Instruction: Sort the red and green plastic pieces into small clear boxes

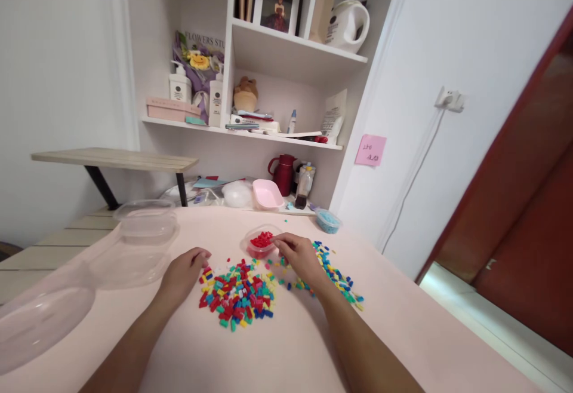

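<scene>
A pile of small building bricks (239,291) in red, green, yellow and blue lies on the pink tabletop. Behind it stands a clear plastic container (256,252) holding red bricks (261,239). My right hand (299,254) reaches to the container's right rim, its fingertips pinched together beside the red bricks; whatever they grip is too small to make out. At the pile's left edge, my left hand (184,269) rests with fingers curled in, and their contents are hidden. A second spread of bricks (335,276), mostly blue, yellow and green, lies partly behind my right hand.
Several clear empty containers and lids (134,264) line the table's left side. A tub of light blue pieces (328,221) sits at the back right. Behind the table are a pink bowl (267,195), a red jug (283,175), a bottle (305,185) and white shelves (290,55).
</scene>
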{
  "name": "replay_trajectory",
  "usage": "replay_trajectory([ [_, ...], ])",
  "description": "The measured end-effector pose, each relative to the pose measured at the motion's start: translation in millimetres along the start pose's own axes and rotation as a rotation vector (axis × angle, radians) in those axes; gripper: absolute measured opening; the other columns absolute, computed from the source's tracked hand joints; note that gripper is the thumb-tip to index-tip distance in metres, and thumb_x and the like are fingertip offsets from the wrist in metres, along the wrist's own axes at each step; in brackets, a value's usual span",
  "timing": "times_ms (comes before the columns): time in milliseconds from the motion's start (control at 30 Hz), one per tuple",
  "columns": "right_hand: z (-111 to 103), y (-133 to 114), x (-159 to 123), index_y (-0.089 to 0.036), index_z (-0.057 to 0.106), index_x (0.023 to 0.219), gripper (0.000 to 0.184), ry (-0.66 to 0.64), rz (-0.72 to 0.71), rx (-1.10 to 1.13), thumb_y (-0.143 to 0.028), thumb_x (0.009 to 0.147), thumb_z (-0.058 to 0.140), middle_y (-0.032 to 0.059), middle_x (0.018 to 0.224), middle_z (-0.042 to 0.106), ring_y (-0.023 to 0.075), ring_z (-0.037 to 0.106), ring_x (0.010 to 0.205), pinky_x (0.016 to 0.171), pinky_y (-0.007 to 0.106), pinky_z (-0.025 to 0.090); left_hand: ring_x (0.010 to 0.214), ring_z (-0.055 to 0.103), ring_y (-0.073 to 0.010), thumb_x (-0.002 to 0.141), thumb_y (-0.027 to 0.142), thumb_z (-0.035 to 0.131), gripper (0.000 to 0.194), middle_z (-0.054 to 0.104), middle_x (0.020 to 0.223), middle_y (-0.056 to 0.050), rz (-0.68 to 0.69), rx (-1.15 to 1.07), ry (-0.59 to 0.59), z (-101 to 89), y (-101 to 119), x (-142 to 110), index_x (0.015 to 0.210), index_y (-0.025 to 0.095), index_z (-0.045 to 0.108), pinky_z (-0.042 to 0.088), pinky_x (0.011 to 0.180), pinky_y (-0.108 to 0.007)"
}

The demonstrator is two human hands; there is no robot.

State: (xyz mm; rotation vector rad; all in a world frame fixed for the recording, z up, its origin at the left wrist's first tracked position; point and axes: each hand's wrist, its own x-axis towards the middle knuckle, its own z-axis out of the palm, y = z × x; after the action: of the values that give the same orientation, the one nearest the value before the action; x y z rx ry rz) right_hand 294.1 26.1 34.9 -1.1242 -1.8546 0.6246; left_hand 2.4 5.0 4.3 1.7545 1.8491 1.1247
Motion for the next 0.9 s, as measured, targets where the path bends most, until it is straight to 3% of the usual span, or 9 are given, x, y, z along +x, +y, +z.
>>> replay_trajectory([
  [200, 3, -5, -9, -0.021, 0.074, 0.093, 0.018, -0.408, -0.023, -0.026, -0.027, 0.079, 0.064, -0.0027, 0.065, 0.060, 0.0102, 0.051, 0.056, 0.053, 0.019, 0.040, 0.079, 0.067, -0.0200, 0.081, 0.038, 0.039, 0.033, 0.074, 0.080, 0.000, -0.019, 0.023, -0.006, -0.9, 2, 0, 0.087, 0.024, 0.068, 0.046, 0.071, -0.028],
  [300, 13, 1, -9, -0.022, 0.074, 0.094, 0.022, -0.490, -0.073, -0.094, -0.022, 0.072, 0.071, -0.0046, 0.064, 0.058, 0.0100, 0.051, 0.059, 0.055, 0.018, 0.038, 0.080, 0.067, -0.0204, 0.081, 0.039, 0.039, 0.033, 0.074, 0.080, 0.000, -0.023, 0.030, -0.002, -1.8, 3, -1, 0.087, 0.024, 0.068, 0.046, 0.071, -0.028],
  [400, 19, 4, -7, -0.021, 0.073, 0.091, 0.019, -0.474, -0.121, -0.175, -0.022, 0.072, 0.072, -0.0039, 0.069, 0.062, 0.0102, 0.053, 0.062, 0.057, 0.018, 0.038, 0.080, 0.067, -0.0206, 0.080, 0.039, 0.041, 0.032, 0.074, 0.080, 0.000, -0.020, 0.035, 0.001, -2.5, 4, 0, 0.086, 0.024, 0.069, 0.046, 0.071, -0.028],
  [533, 11, 6, -5, -0.020, 0.072, 0.079, 0.007, -0.414, -0.109, -0.286, -0.020, 0.075, 0.067, -0.0023, 0.073, 0.068, 0.0116, 0.057, 0.066, 0.059, 0.019, 0.037, 0.082, 0.067, -0.0211, 0.081, 0.040, 0.040, 0.033, 0.075, 0.081, 0.000, -0.015, 0.041, 0.005, -2.8, 4, 1, 0.085, 0.025, 0.069, 0.046, 0.072, -0.029],
  [733, -5, 10, -3, -0.020, 0.072, 0.082, 0.010, -0.364, -0.026, -0.313, -0.021, 0.078, 0.063, -0.0012, 0.075, 0.070, 0.0125, 0.060, 0.068, 0.060, 0.020, 0.039, 0.082, 0.067, -0.0211, 0.082, 0.041, 0.040, 0.033, 0.075, 0.082, 0.000, -0.022, 0.045, -0.003, -2.2, 2, 1, 0.087, 0.025, 0.069, 0.046, 0.073, -0.029],
  [900, -2, 3, -4, -0.021, 0.074, 0.092, 0.020, -0.313, -0.100, -0.312, -0.014, 0.076, 0.063, 0.0001, 0.080, 0.068, 0.0123, 0.059, 0.069, 0.064, 0.021, 0.041, 0.083, 0.067, -0.0212, 0.081, 0.040, 0.041, 0.033, 0.075, 0.082, 0.000, -0.031, 0.044, -0.010, -2.2, 2, 1, 0.087, 0.025, 0.069, 0.046, 0.074, -0.029],
])
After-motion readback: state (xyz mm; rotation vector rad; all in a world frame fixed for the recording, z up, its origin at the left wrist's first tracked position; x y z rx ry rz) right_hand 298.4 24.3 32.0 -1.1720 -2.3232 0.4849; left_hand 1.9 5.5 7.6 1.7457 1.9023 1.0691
